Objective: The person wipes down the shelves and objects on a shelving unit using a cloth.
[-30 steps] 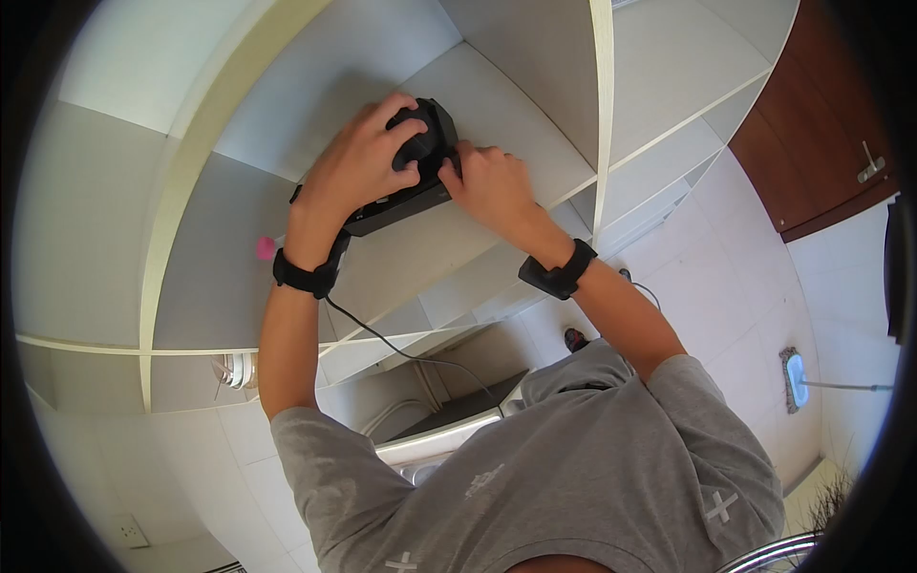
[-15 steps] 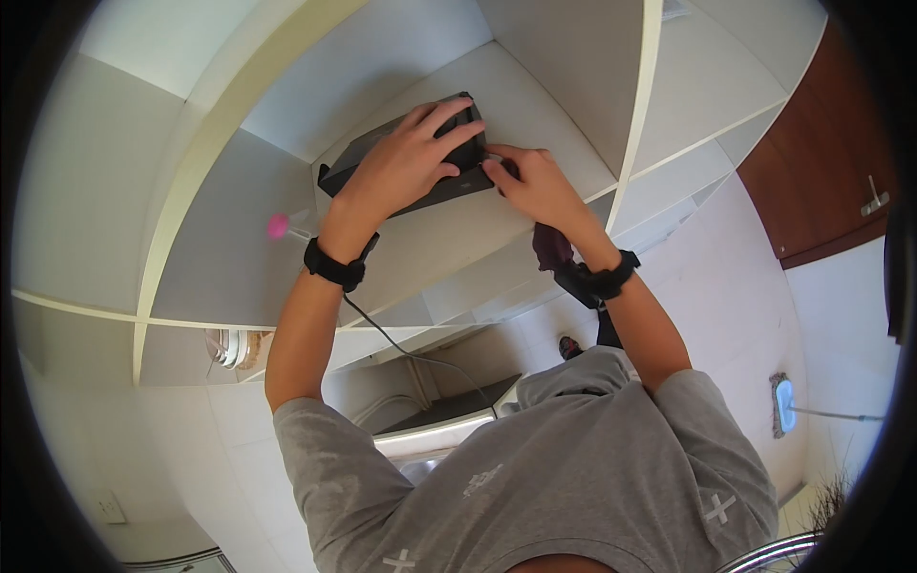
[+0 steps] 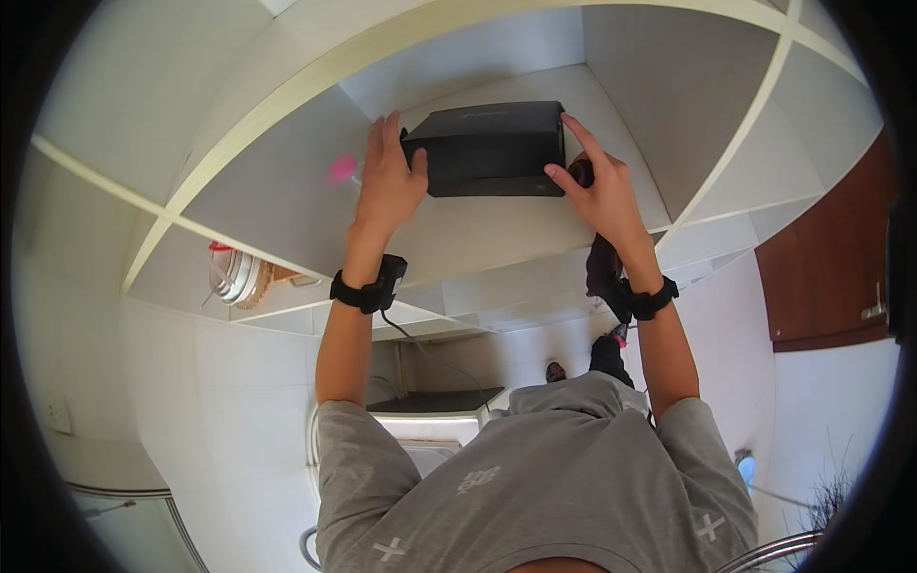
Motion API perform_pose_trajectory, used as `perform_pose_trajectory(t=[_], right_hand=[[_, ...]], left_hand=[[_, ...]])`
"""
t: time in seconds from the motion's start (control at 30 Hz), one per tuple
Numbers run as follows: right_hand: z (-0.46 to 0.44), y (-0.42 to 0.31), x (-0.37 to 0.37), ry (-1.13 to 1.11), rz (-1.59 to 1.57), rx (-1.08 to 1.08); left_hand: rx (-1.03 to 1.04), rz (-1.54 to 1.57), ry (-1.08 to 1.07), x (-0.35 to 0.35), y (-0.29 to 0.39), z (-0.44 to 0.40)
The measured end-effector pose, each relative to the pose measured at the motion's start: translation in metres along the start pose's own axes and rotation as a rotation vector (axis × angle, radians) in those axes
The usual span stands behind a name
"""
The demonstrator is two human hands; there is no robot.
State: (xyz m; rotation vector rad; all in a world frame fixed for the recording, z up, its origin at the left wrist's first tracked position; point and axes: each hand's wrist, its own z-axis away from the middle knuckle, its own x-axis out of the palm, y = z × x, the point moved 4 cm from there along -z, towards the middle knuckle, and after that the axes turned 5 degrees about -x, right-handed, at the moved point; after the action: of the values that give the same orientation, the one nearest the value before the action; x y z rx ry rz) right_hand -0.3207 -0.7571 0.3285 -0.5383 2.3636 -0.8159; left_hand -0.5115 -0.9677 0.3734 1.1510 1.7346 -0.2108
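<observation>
Since the earlier frame, the left hand (image 3: 390,191) has shifted from the top of the black box (image 3: 492,153) to its left end, fingers and thumb loosely spread; box sits on the pale shelf (image 3: 487,229). Right hand (image 3: 604,196) set wide at the opposite end, index finger by the upper corner, thumb by the lower edge; whether it also grips the dark maroon item (image 3: 602,267) cannot tell. Looks like stiff card, probably light, smooth-faced; best held by both ends.

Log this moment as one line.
black box: on shelf | left hand: at left end | right hand: at right end
</observation>
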Motion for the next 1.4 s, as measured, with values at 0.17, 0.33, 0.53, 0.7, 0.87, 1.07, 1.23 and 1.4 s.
perform_pose_trajectory(t=[0.17, 0.33, 0.53, 0.7, 0.87, 1.07, 1.23, 1.4], right_hand=[[-0.005, 0.004, 0.009, -0.032, 0.107, -0.006], [-0.003, -0.001, 0.009, 0.040, 0.157, -0.067], [-0.002, 0.017, 0.015, 0.000, -0.020, -0.034], [-0.003, 0.022, 0.013, 0.013, -0.127, 0.037], [0.000, 0.022, 0.014, 0.013, -0.075, 0.017], [0.004, 0.019, 0.017, -0.008, 0.066, -0.050], [0.005, 0.020, 0.017, 0.043, 0.130, -0.039], [0.009, 0.015, 0.009, 0.144, 0.139, -0.034]], left_hand=[[-0.406, 0.224, -0.231, 0.018, -0.013, 0.011], [-0.549, 0.514, -0.242, 0.013, -0.012, -0.002], [-0.488, 0.559, -0.213, 0.019, -0.013, 0.000], [-0.314, 0.550, -0.170, 0.020, -0.017, -0.004], [-0.353, 0.615, -0.290, 0.027, -0.018, 0.002], [-0.298, 0.757, -0.240, 0.036, -0.020, 0.015], [-0.373, 0.685, -0.265, 0.033, -0.016, 0.014], [-0.261, 0.692, -0.198, 0.044, -0.034, 0.011]])
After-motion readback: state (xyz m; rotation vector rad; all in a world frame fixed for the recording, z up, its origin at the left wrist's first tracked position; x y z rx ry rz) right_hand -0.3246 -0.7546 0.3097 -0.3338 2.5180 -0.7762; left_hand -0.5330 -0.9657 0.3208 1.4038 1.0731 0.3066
